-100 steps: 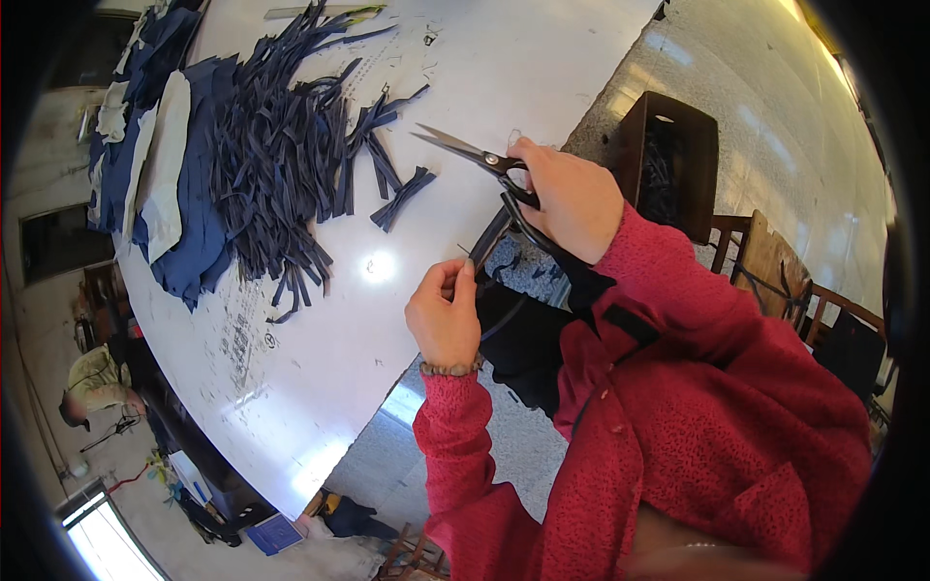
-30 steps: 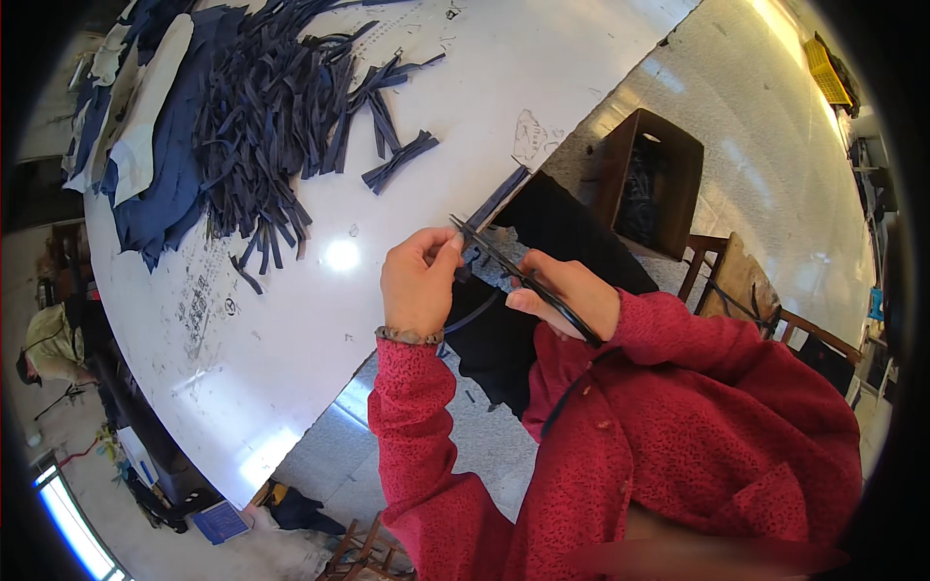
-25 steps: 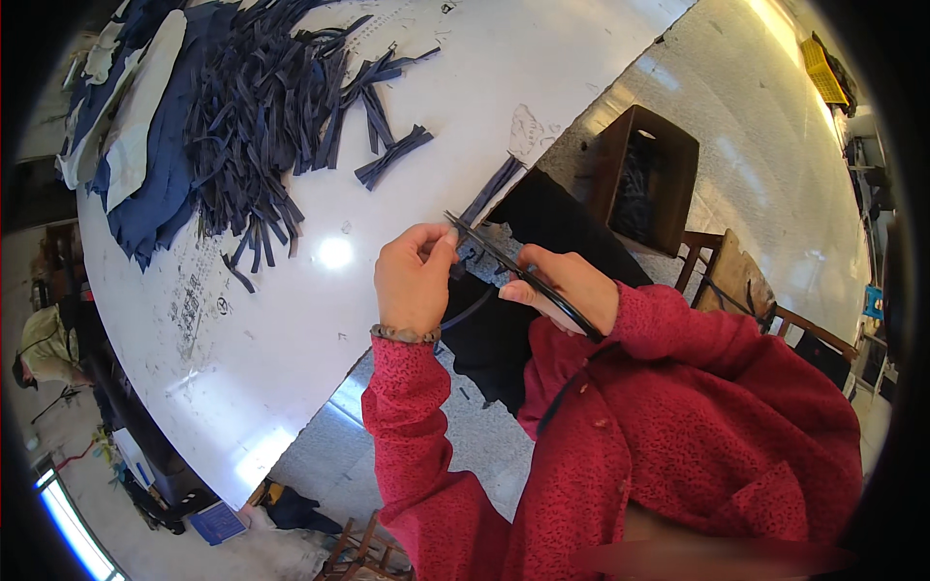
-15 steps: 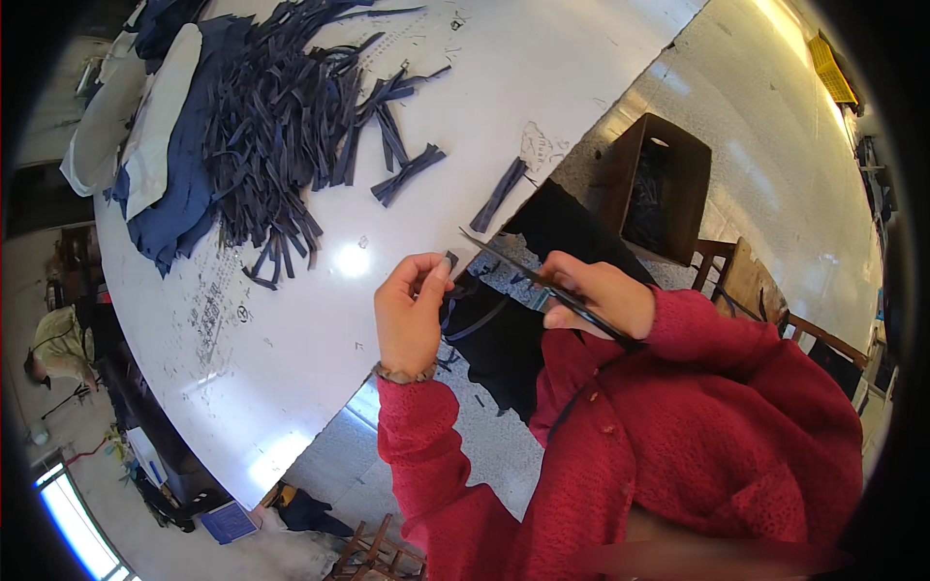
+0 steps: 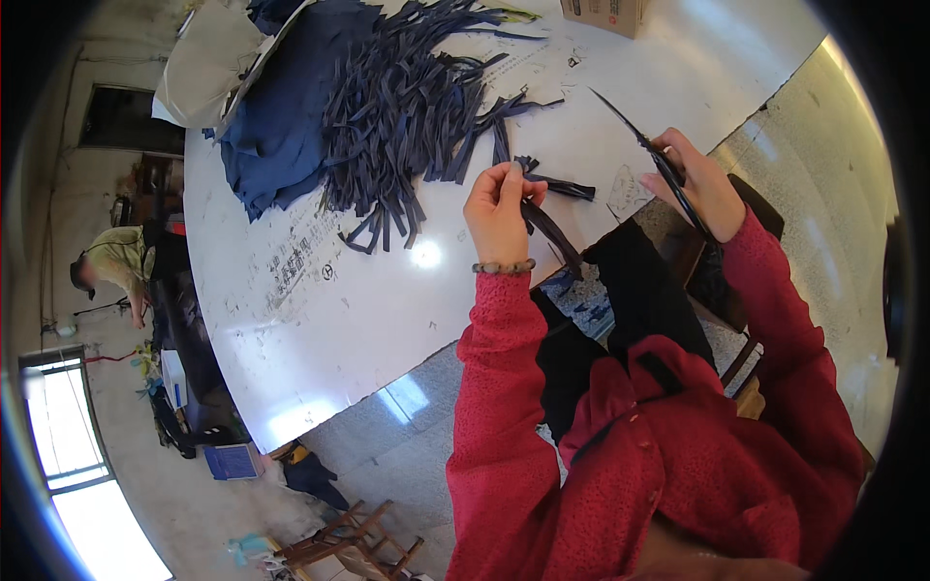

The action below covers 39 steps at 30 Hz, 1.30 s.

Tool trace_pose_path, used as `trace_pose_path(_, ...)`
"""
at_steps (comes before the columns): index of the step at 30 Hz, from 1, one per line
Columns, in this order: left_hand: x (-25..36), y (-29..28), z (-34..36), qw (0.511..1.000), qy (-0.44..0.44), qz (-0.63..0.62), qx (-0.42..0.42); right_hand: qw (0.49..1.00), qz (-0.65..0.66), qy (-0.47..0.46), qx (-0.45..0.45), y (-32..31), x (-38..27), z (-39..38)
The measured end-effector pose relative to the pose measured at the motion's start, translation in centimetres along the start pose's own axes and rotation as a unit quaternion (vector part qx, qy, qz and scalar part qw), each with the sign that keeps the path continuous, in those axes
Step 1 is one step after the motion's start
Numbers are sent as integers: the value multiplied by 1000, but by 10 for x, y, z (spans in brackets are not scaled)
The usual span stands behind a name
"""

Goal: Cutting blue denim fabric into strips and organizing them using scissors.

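White and scuffed, our worktable (image 5: 320,358) fills the middle of the frame, its edges bent by the lens. Across its upper left lies a heap of narrow navy strips (image 5: 397,126), tangled so closely that we cannot count them, beside navy sheets (image 5: 281,116) and a curled pale sheet (image 5: 199,77) that partly covers them. Our left hand (image 5: 499,208), near the centre, pinches a few dark strips (image 5: 557,237) between thumb and fingers; their tails hang toward the lower right, while the gripped ends are hidden by the fingertips. Just behind it on the table sits a small bundle of strips (image 5: 567,187), part of it covered by the hand. Our right hand (image 5: 702,184), at the right, is wrapped round black-handled scissors (image 5: 639,140) pointing to the upper left; we see the blades nearly edge-on and cannot tell whether they are parted. Our right sleeve (image 5: 785,300) cuts across a brown box (image 5: 760,201), leaving its contents hard to make out. A cardboard carton (image 5: 605,15) is cropped by the top edge, and a co-worker (image 5: 121,257) at far left appears small and blurred.
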State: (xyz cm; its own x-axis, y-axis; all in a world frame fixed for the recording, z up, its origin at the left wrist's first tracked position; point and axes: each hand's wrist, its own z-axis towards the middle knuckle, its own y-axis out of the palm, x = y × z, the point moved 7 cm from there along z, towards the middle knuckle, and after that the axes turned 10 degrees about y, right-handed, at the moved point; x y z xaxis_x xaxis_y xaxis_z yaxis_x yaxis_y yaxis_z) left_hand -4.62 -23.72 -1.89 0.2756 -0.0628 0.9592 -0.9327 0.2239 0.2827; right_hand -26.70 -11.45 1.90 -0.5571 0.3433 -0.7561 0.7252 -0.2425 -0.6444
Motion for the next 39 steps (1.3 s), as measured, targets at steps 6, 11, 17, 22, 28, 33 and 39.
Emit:
trace_pose_path(6,12,-8,-60,997,-44,-8,-63,986,-153,-4,67,10,13,42)
trace_pose_path(11,16,-10,-83,995,-39,18,-85,992,103,-10,-66,27,-7,25)
trace_pose_path(17,11,5,-92,991,-40,69,-112,877,423,23,-227,77,-41,-38)
trace_pose_path(22,8,6,-101,986,-55,96,-124,887,406,49,-215,73,-40,-52)
trace_pose_path(28,4,4,-114,984,-62,113,-124,914,350,25,-205,72,-41,-64)
trace_pose_path(33,9,0,-113,981,-33,148,-124,956,249,-18,-154,72,-47,-64)
trace_pose_path(39,21,-9,-119,971,-12,180,-156,947,273,10,-167,71,-43,-58)
